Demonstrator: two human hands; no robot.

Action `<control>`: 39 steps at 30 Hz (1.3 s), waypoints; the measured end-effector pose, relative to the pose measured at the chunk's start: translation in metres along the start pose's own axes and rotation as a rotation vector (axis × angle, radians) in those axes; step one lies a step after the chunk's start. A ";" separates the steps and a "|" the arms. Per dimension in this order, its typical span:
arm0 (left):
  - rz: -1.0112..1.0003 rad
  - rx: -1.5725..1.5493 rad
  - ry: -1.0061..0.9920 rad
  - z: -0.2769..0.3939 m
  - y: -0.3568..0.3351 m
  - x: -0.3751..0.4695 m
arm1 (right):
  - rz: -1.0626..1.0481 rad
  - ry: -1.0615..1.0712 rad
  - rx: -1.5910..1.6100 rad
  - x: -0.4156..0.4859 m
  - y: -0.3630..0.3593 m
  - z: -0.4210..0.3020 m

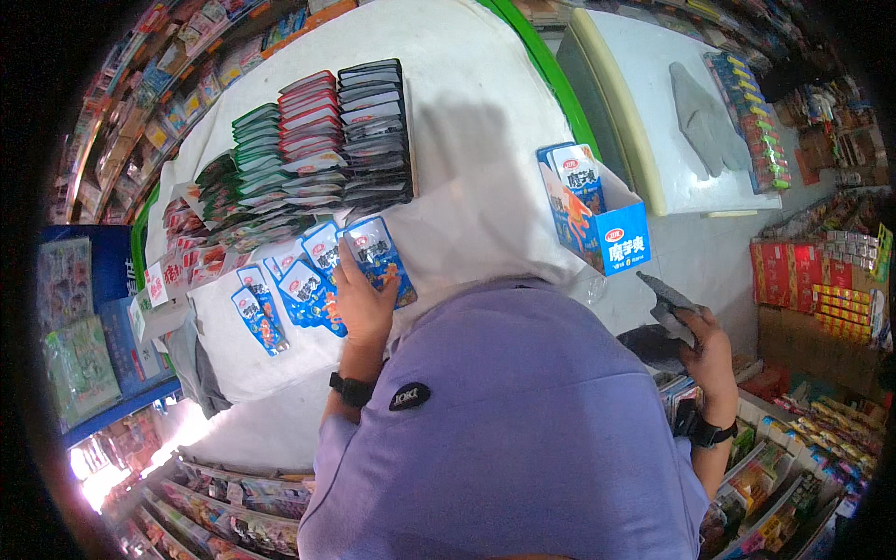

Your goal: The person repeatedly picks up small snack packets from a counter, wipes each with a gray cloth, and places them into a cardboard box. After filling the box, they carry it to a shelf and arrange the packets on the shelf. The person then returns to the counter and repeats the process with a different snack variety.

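Observation:
My left hand (pixel 365 299) is at the near edge of the cloth-covered table, its thumb and fingers on a blue snack packet (pixel 374 245). Several more blue packets (pixel 308 290) lie overlapping beside and under that hand. Two others, partly overlapping, form a small group (pixel 257 315) further left. Off to the right, my right hand (pixel 707 350) grips a grey cloth (pixel 668 304), perhaps a glove. A dark piece hangs below it. Nearby, an open blue-and-white display box (pixel 619 241) stands with blue packets (pixel 581 175) inside, towards its far end.
Rows of green (pixel 259 150), red (pixel 308 126) and black packets (pixel 374 119) stand tightly packed on the white tablecloth (pixel 462 49). A chest freezer (pixel 644 91) at the right carries a grey cloth (pixel 707 126). Stocked shelves (pixel 168 77) surround the table.

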State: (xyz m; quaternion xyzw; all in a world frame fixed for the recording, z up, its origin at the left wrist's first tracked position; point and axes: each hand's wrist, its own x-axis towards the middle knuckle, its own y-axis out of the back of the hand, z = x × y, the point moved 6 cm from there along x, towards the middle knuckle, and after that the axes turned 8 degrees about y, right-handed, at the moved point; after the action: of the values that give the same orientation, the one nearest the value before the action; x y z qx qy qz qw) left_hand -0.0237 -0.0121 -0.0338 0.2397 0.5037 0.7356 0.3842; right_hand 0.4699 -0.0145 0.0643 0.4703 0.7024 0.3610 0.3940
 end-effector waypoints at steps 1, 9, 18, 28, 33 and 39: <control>0.037 -0.004 -0.044 -0.001 -0.001 0.000 | 0.000 -0.030 -0.002 -0.003 0.001 0.001; -0.243 -0.526 -0.124 -0.013 -0.023 0.009 | 0.180 0.020 0.115 -0.021 0.029 -0.031; -0.676 -1.148 -0.425 0.105 0.033 0.006 | 0.516 0.320 0.079 -0.066 0.097 -0.137; -1.635 -1.712 -0.424 0.248 0.061 -0.060 | 0.545 1.019 -0.434 0.055 0.054 -0.250; -0.967 -0.946 -1.103 0.230 0.078 -0.042 | 0.688 0.484 -0.832 0.074 0.124 -0.184; -0.890 -1.698 -0.292 0.238 0.046 0.026 | 0.523 0.113 -0.707 0.051 0.160 -0.106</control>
State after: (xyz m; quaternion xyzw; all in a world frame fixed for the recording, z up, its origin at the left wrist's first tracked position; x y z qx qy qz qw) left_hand 0.1221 0.1325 0.0979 -0.2411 -0.2032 0.6046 0.7315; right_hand 0.4234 0.0667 0.2395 0.4482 0.4135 0.6915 0.3871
